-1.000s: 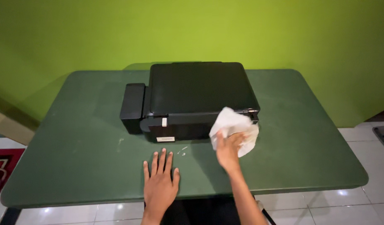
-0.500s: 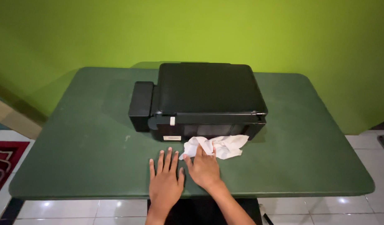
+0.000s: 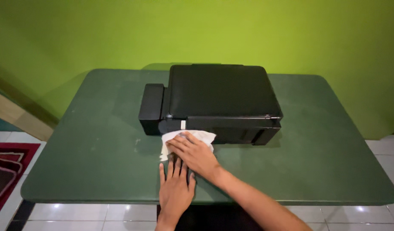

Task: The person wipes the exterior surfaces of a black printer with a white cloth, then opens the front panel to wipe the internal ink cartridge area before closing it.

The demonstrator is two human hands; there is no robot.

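the right hand presses a crumpled white cloth with flat fingers against the boxy black printer's lower front left; left hand rests flat, released, on the dark green desk; wiping looks unfinished.

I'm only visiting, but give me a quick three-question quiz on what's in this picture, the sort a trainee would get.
1. True or false: the left hand lies flat on the green table.
2. Which does the right hand press against the black printer?
A. a sponge
B. a white cloth
C. a brush
3. Fill in: the cloth is at the printer's front, near its ____ end as the camera sees it.

Key:
1. True, palm down with fingers spread.
2. B.
3. Left, beside the side box.
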